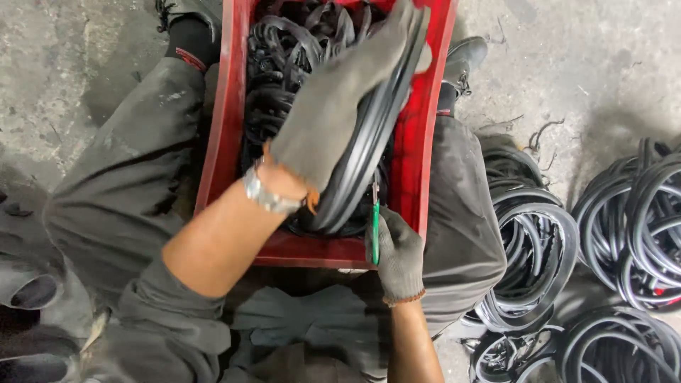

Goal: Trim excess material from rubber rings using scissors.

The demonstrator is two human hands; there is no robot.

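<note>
While the person sits with a red crate (225, 106) between the knees, the left hand (333, 106), gloved grey, lies flat along a black rubber ring (369, 149) held up on edge over the crate. Fingers extended, palm pressed to the ring's side, thumb side hidden; hand mostly open, steadying the ring rather than gripping it, as far as can be seen. Ring leans from the crate's near right corner up toward its far rim. Metal watch (266, 195) on the left wrist. Right hand (399, 252), also gloved, sits just below the ring's lower end at the crate's near wall, closed around a green-handled cutter (375, 230) whose tip points up at the ring. More black rings (284, 50) fill the crate. Loose ring piles (532, 248) lie on the concrete floor (71, 57) to the right.
</note>
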